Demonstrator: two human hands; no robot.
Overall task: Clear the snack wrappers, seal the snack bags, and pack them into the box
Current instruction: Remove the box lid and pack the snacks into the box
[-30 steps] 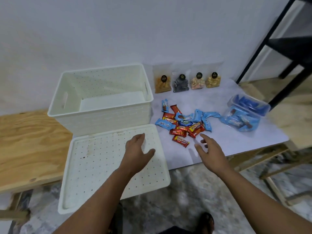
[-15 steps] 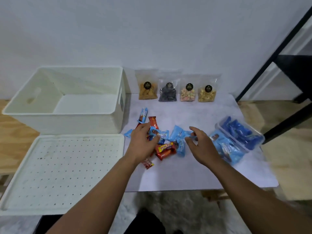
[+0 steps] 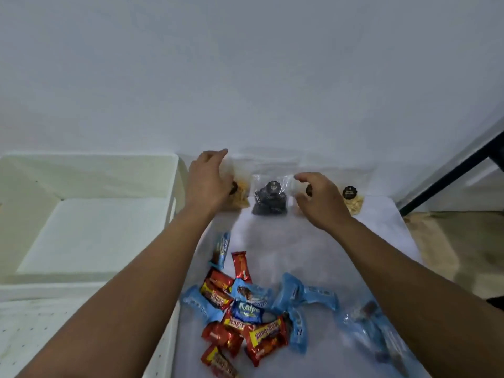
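Note:
Clear snack bags stand in a row against the wall. My left hand (image 3: 207, 181) reaches over the leftmost one, the orange snack bag (image 3: 241, 199), fingers spread and covering its left side. The dark snack bag (image 3: 270, 199) stands free between my hands. My right hand (image 3: 320, 200) hovers with loosely curved fingers in front of the third bag, mostly hiding it. The yellow snack bag (image 3: 353, 201) is at the far right. Red and blue snack wrappers (image 3: 240, 309) lie piled near the front. The white box (image 3: 174, 186) stands open at the left.
The box's perforated lid (image 3: 27, 336) lies flat at the lower left. A clear bag of blue packets (image 3: 376, 331) sits under my right forearm. A black metal frame (image 3: 450, 173) slants up at the right, past the white table's (image 3: 368, 241) edge.
Both hands have left the wrapper pile and moved forward to the row of snack bags by the wall. The view has shifted closer to the table.

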